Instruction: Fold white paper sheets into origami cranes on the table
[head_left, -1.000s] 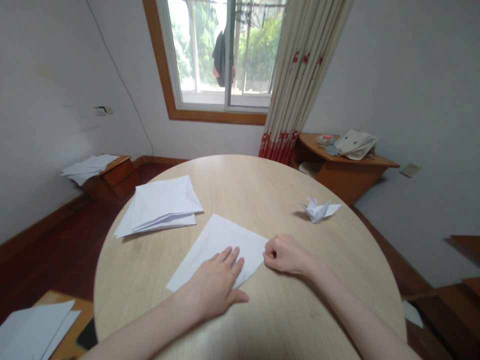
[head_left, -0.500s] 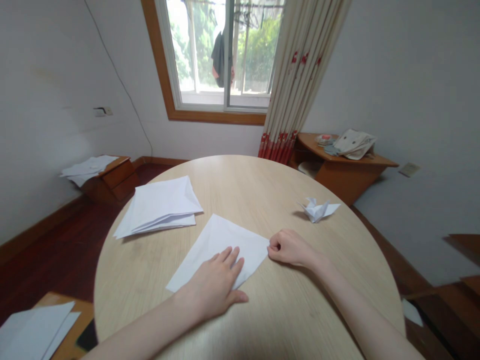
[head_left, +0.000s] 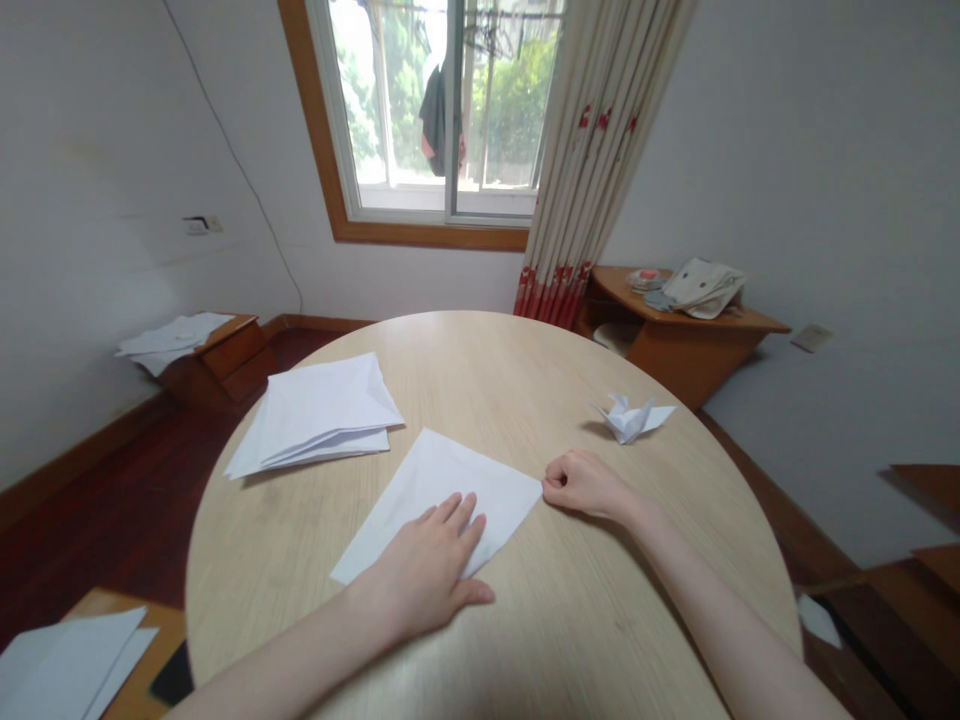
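Since the earlier frame, the right hand (head_left: pixel 589 485) had crept up and outward along the table, and its curled fingers (head_left: pixel 559 478) now pinched the sheet's right corner between finger and thumb. The left hand (head_left: pixel 427 565) lay spread and pressed flat on the near part of the sheet (head_left: pixel 442 470), with its thumb resting off the paper on the wood.

That thin white square sat diamond-wise on the pale, fine-grained round table (head_left: pixel 525 380), between the two hands and just beside a loose stack (head_left: pixel 322 410) of creased white paper. Farther right, well apart from the hands, stood a small folded paper crane (head_left: pixel 626 420) with sharp, crumpled points.

Beyond the table's curved rim, a reddish wooden floor (head_left: pixel 112 500) ran toward a low wooden nightstand (head_left: pixel 221 365) topped with more paper (head_left: pixel 172 335). A wooden desk (head_left: pixel 679 340) held a soft cloth bag (head_left: pixel 701 288), and a cream curtain (head_left: pixel 592 150) with a red hem hung beside a bright window (head_left: pixel 435 110). At the lower left, white sheets (head_left: pixel 67 665) lay on a wooden surface (head_left: pixel 120 610) next to a dark object (head_left: pixel 172 675).
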